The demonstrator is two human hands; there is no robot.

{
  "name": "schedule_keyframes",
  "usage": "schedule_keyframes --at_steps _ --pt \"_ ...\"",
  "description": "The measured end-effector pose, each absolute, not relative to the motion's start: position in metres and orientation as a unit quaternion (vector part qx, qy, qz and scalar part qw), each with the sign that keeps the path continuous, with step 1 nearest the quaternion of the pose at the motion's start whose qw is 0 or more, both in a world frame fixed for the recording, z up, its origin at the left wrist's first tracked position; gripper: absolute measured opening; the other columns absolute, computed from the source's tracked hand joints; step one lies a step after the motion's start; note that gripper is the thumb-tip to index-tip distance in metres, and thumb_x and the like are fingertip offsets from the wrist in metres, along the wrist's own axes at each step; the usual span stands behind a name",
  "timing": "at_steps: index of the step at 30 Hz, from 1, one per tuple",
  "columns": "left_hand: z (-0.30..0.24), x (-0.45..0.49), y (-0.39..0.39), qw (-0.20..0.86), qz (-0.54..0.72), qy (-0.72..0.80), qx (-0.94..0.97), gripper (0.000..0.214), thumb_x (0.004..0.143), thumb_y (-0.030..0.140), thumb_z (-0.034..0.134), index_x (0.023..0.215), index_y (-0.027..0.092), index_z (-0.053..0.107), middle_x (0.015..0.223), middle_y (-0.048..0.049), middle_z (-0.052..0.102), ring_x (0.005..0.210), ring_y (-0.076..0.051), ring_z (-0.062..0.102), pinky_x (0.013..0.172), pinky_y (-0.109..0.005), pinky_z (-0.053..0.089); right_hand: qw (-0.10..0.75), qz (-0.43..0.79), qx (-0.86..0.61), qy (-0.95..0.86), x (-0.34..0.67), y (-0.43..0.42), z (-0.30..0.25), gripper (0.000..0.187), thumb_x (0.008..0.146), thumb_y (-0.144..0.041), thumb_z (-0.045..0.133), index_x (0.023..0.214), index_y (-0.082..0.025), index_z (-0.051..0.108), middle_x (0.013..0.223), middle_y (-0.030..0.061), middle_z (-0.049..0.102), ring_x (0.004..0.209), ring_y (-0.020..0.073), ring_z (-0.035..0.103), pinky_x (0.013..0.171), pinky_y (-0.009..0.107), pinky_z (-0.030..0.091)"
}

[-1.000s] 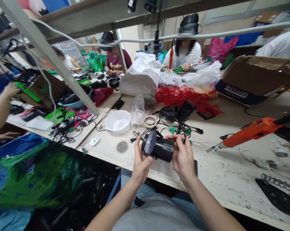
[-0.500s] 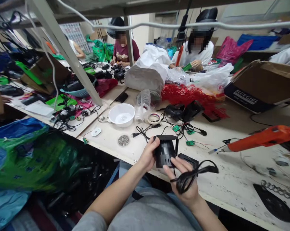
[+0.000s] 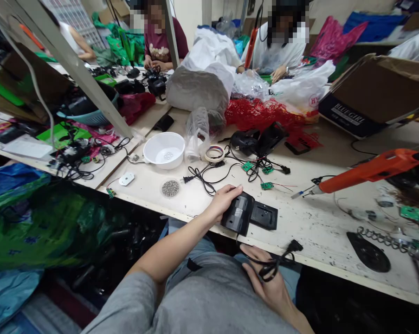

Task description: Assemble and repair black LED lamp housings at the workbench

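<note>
My left hand (image 3: 225, 204) is closed on a black plastic housing (image 3: 237, 215) with a curved, shiny outer face, held at the front edge of the table. Just right of the housing lies a flat black rectangular plastic part (image 3: 267, 216) with a recessed middle. My right hand (image 3: 265, 273) is lower, in front of the table edge over my lap. Looped black power cord (image 3: 270, 269) lies across its fingers, its plug end sticking out to the right. A thin length of this cord runs up towards the underside of the housing.
Beyond my hands are a white bowl (image 3: 164, 150), a dish of small metal balls or screws (image 3: 170, 188), a tape roll (image 3: 215, 154) and tangled cords with green circuit boards (image 3: 267, 185). An orange electric screwdriver (image 3: 369, 170) hangs at right. Two co-workers sit across the table.
The housing has turned so its curved outer face shows instead of its open inside. My right hand has dropped away from it towards my lap with the cord. The camera view has shifted.
</note>
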State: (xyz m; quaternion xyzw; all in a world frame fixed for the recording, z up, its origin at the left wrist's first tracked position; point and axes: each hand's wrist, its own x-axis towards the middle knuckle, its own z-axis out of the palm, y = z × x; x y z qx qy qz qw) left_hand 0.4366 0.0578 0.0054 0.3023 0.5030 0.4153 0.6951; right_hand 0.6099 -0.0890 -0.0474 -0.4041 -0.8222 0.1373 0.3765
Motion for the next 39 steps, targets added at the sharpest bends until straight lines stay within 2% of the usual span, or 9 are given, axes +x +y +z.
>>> schedule_keyframes --at_steps 3,7,13,17,19,25,29,35,39 --pt "0.002 0.437 0.059 0.656 0.403 0.525 0.364 0.056 0.059 0.069 0.079 0.073 0.018 0.06 0.062 0.0045 0.053 0.06 -0.011 0.047 0.057 -0.024 0.033 0.317 0.255 -0.363 -0.838 0.617 -0.092 -0.032 0.03 0.101 -0.023 0.05 0.124 -0.026 0.07 0.099 0.0058 0.079 0.088 0.0208 0.077 0.076 0.03 0.065" --pt "-0.003 0.436 0.062 0.628 0.386 0.546 0.398 0.052 0.06 0.065 0.081 0.073 0.019 0.06 0.061 0.0044 0.056 0.06 -0.012 0.049 0.058 -0.024 0.035 0.23 0.373 -0.383 -0.813 0.636 -0.089 0.002 0.027 0.102 -0.032 0.05 0.095 -0.03 0.076 0.078 -0.0007 0.076 0.065 0.0158 0.073 0.057 0.022 0.059" --pt "-0.008 0.432 0.067 0.621 0.375 0.561 0.399 0.053 0.055 0.064 0.082 0.069 0.02 0.057 0.058 0.0045 0.054 0.057 -0.012 0.047 0.056 -0.024 0.033 0.248 0.06 -0.398 -0.882 0.656 -0.071 0.009 0.028 0.101 -0.037 0.05 0.116 -0.022 0.068 0.096 0.0103 0.072 0.084 0.0248 0.069 0.069 0.037 0.056" --pt "-0.01 0.432 0.069 0.608 0.376 0.561 0.417 0.052 0.058 0.065 0.079 0.07 0.019 0.059 0.06 0.0042 0.053 0.058 -0.012 0.046 0.057 -0.025 0.032 0.184 0.014 -0.385 -0.904 0.642 -0.077 -0.024 0.04 0.102 -0.018 0.034 0.072 -0.021 0.06 0.063 0.0032 0.06 0.055 0.0182 0.057 0.055 0.032 0.045" --pt "-0.011 0.432 0.07 0.624 0.383 0.544 0.41 0.055 0.058 0.069 0.078 0.071 0.018 0.061 0.062 0.0032 0.054 0.06 -0.012 0.046 0.058 -0.026 0.032 0.176 0.05 -0.372 -0.91 0.633 -0.083 -0.036 0.044 0.101 -0.013 0.033 0.064 -0.022 0.054 0.057 0.0008 0.057 0.048 0.0158 0.056 0.051 0.029 0.044" --pt "-0.015 0.428 0.072 0.675 0.386 0.507 0.373 0.068 0.053 0.079 0.076 0.076 0.016 0.066 0.067 0.0004 0.058 0.064 -0.013 0.049 0.061 -0.026 0.036 0.238 0.18 -0.388 -0.872 0.628 -0.077 -0.02 0.028 0.103 -0.02 0.04 0.088 -0.022 0.064 0.068 -0.0005 0.066 0.057 0.0147 0.066 0.051 0.025 0.052" --pt "-0.022 0.427 0.075 0.66 0.355 0.517 0.413 0.073 0.056 0.084 0.069 0.078 0.015 0.067 0.066 0.0001 0.059 0.063 -0.013 0.049 0.06 -0.026 0.036 0.361 0.128 -0.435 -0.815 0.627 -0.052 0.001 0.012 0.099 -0.019 0.054 0.106 -0.023 0.063 0.086 0.004 0.069 0.077 0.0176 0.07 0.07 0.028 0.058" --pt "-0.023 0.426 0.082 0.553 0.33 0.557 0.525 0.059 0.08 0.073 0.054 0.088 0.017 0.071 0.08 -0.0037 0.07 0.079 -0.021 0.063 0.073 -0.031 0.048 0.318 0.05 -0.449 -0.834 0.602 -0.01 -0.007 0.063 0.092 -0.049 0.065 0.145 -0.02 0.049 0.142 0.0225 0.049 0.13 0.0388 0.051 0.098 0.059 0.053" --pt "-0.012 0.416 0.062 0.441 0.401 0.569 0.567 0.042 0.096 0.051 0.044 0.111 0.02 0.068 0.113 -0.0081 0.073 0.109 -0.024 0.065 0.1 -0.038 0.048 0.294 0.06 -0.43 -0.852 0.591 0.0 -0.02 0.055 0.09 -0.041 0.067 0.141 -0.022 0.056 0.146 0.0222 0.041 0.131 0.0396 0.048 0.098 0.061 0.052"
